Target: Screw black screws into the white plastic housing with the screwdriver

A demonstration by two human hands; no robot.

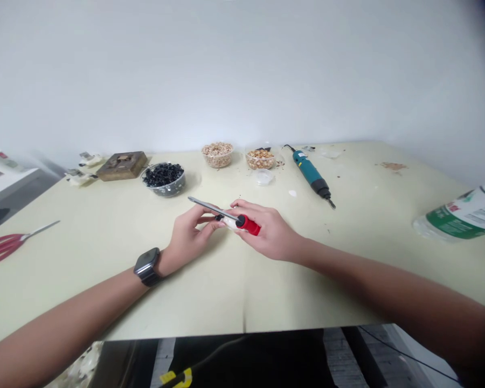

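Observation:
My left hand (192, 229), with a dark watch on its wrist, pinches a small black piece (219, 217) between thumb and fingers. My right hand (271, 231) is closed around a screwdriver with a red handle (250, 224); its metal shaft points left, passing above the left fingertips. A small whitish object (230, 222) shows under the shaft, between the fingers of both hands. It touches the black piece or lies right beside it; its kind is hard to make out, and the right fingers partly hide it.
Behind the hands stand tubs of black pieces (164, 178), pale pieces (217, 154) and yellowish pieces (261, 158), beside a small lid (263, 177). A teal rotary tool (310, 173) lies right, red scissors (8, 246) left, a metal block (122, 165) back left, a tipped container (461, 215) far right.

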